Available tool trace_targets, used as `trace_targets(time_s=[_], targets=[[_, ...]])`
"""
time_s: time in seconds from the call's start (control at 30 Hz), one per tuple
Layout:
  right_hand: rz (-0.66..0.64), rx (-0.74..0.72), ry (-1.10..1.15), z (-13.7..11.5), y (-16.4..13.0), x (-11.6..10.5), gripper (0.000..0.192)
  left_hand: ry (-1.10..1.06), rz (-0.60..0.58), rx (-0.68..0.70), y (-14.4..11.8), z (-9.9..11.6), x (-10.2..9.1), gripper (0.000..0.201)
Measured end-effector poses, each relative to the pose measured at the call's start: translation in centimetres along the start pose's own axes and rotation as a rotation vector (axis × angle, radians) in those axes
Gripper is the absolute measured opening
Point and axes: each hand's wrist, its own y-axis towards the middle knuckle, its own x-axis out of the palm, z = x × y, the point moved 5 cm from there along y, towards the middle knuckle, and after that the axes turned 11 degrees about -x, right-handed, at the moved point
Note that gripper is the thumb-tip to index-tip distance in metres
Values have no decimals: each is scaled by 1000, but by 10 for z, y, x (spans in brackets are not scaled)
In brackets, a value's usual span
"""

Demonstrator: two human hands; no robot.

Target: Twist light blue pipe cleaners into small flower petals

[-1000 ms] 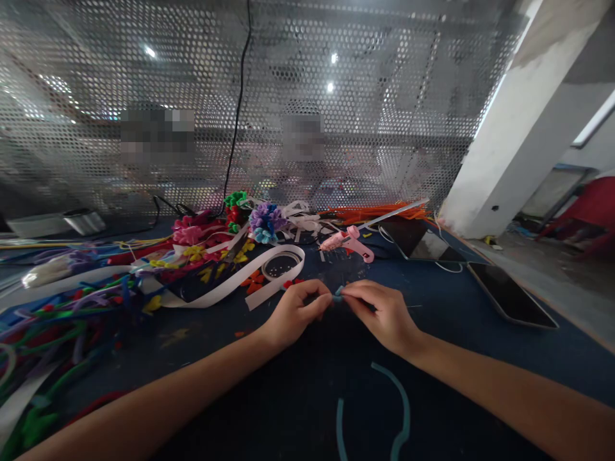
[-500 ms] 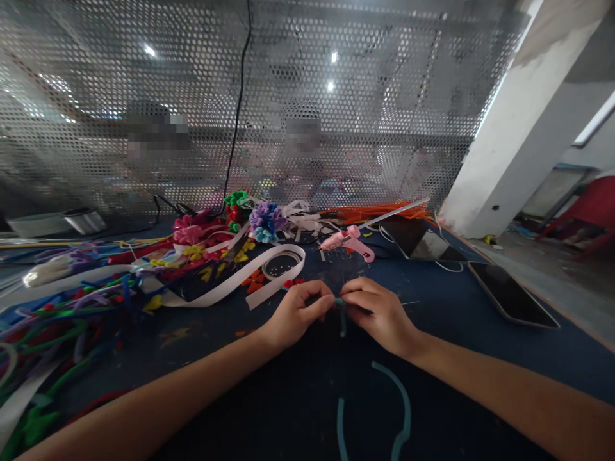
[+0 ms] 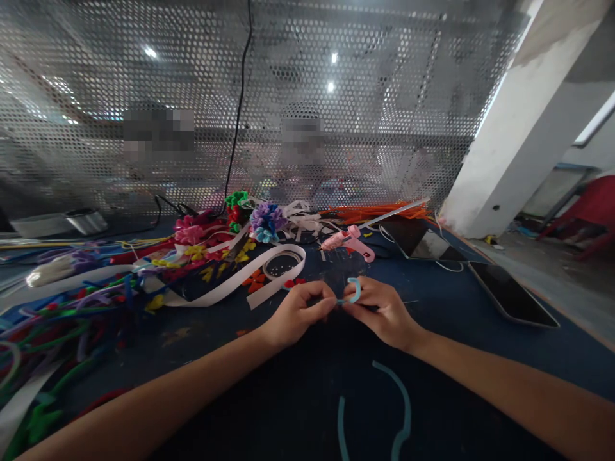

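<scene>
My left hand (image 3: 296,312) and my right hand (image 3: 384,312) meet over the dark blue table (image 3: 480,333), both pinching a short teal pipe cleaner (image 3: 354,291). Its free end curls up in a small hook above my right fingers. Two more teal pipe cleaner pieces (image 3: 401,410) lie curved on the table nearer to me, between my forearms.
A pink glue gun (image 3: 348,242) lies just beyond my hands, beside a white ribbon roll (image 3: 283,262). Coloured pipe cleaners and flowers (image 3: 266,219) crowd the left. Orange sticks (image 3: 379,211), a tablet (image 3: 418,240) and a phone (image 3: 512,294) sit right. A perforated metal screen (image 3: 336,128) closes the back.
The teal piece's free end hung down between my hands half a second ago; now it curls upward over my right fingers. My hands stay in the same place.
</scene>
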Motion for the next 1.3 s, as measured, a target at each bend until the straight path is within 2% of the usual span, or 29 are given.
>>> trace_targets(time_s=[0.2, 0.4, 0.53, 0.7, 0.83, 1.0, 1.13, 1.3], targets=[[23, 152, 105, 6, 0, -1, 12, -4, 9, 1, 1, -1, 0, 22], [201, 385, 260, 20, -6, -3, 21, 49, 30, -12, 2, -2, -1, 21], [329, 431, 291, 29, -12, -4, 33, 144, 4, -2, 0, 0, 4, 20], [230, 362, 134, 24, -12, -4, 18, 132, 21, 3, 0, 1, 4, 19], [113, 221, -57, 9, -7, -4, 11, 63, 57, -27, 3, -3, -1, 22], [-2, 107, -108, 6, -4, 3, 19, 49, 100, -40, 3, -7, -6, 23], [-14, 27, -90, 6, -2, 2, 21, 52, 56, -18, 2, -3, -2, 22], [7, -7, -123, 1, -1, -2, 7, 10, 31, -2, 1, 0, 0, 23]])
